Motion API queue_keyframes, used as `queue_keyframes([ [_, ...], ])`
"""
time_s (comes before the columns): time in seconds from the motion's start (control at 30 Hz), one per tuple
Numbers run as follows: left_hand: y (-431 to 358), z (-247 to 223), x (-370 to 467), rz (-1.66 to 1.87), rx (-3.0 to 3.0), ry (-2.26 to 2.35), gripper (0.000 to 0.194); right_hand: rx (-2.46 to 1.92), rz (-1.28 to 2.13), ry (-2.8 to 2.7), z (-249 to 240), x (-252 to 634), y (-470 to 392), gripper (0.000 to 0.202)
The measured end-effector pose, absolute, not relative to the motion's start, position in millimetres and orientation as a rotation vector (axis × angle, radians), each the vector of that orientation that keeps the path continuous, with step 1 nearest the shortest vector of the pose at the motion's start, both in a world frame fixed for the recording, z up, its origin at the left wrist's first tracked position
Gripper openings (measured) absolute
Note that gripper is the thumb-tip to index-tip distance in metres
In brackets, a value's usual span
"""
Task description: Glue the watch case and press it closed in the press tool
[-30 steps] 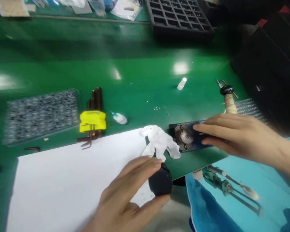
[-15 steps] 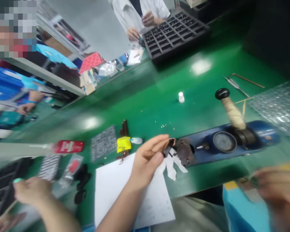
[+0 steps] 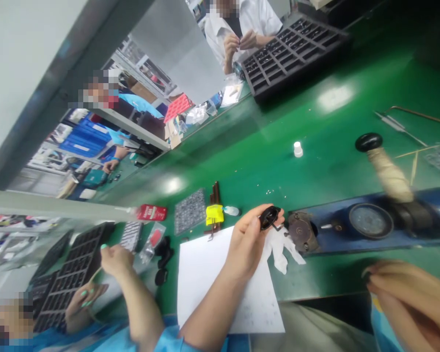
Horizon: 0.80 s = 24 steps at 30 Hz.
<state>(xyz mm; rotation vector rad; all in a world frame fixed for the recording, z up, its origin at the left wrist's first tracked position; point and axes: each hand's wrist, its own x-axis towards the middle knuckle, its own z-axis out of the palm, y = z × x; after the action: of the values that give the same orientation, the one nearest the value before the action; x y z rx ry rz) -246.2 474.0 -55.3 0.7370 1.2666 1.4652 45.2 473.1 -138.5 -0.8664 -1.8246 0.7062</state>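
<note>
My left hand (image 3: pixel 246 239) is closed on a small black part with a rounded, shiny face (image 3: pixel 269 218), perhaps a watch case, raised above the bench. Just right of it is the round metal fixture (image 3: pixel 302 231) on the end of a blue hand press (image 3: pixel 333 244). A crumpled white cloth (image 3: pixel 278 252) lies under and beside these fingers. At the lower right, my right hand (image 3: pixel 407 298) is near the bench edge, blurred, its fingers bent and pressed together. What they hold, if anything, is hidden. White paper (image 3: pixel 201 274) lies beneath my left forearm.
A white cap (image 3: pixel 297 149) stands behind the press. Brown rods with yellow tape (image 3: pixel 214 215), a grey textured pad (image 3: pixel 189 211) and a red bottle (image 3: pixel 152 212) lie leftward. A co-worker's hands (image 3: pixel 117 259) work at the left. Another person sits behind a black compartment tray (image 3: pixel 297 54).
The view has swung left, so the bench things appear farther right. My left hand has turned the black part so its rounded face shows. The co-worker across has brought both hands together.
</note>
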Motion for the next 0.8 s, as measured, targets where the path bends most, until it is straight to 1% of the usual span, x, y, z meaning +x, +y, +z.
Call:
queue_keyframes([
  [0.1, 468, -58, -262, 1.422, 1.317, 1.427, 0.039, -0.767, 0.661, -1.889, -123, 37, 481, 0.029],
  [0.2, 466, -51, -279, 1.287, 1.835, 1.438, 0.046, -0.761, 0.537, -1.857, -112, 31, 493, 0.026],
  [0.27, 469, -46, -285, 1.207, 1.994, 1.424, 0.048, -0.786, 0.489, -1.842, -107, 26, 499, 0.024],
  [0.4, 476, -42, -280, 1.113, 2.069, 1.39, 0.045, -0.757, 0.486, -1.873, -107, 21, 502, 0.022],
  [0.53, 480, -49, -269, 1.112, 2.01, 1.339, 0.044, -0.791, 0.556, -1.875, -112, 22, 499, 0.015],
  [0.63, 482, -52, -265, 1.12, 1.96, 1.368, 0.042, -0.816, 0.561, -1.869, -112, 22, 499, 0.015],
  [0.8, 486, -50, -258, 1.033, 2.212, 1.384, 0.048, -0.763, 0.528, -1.906, -106, 21, 505, 0.016],
])
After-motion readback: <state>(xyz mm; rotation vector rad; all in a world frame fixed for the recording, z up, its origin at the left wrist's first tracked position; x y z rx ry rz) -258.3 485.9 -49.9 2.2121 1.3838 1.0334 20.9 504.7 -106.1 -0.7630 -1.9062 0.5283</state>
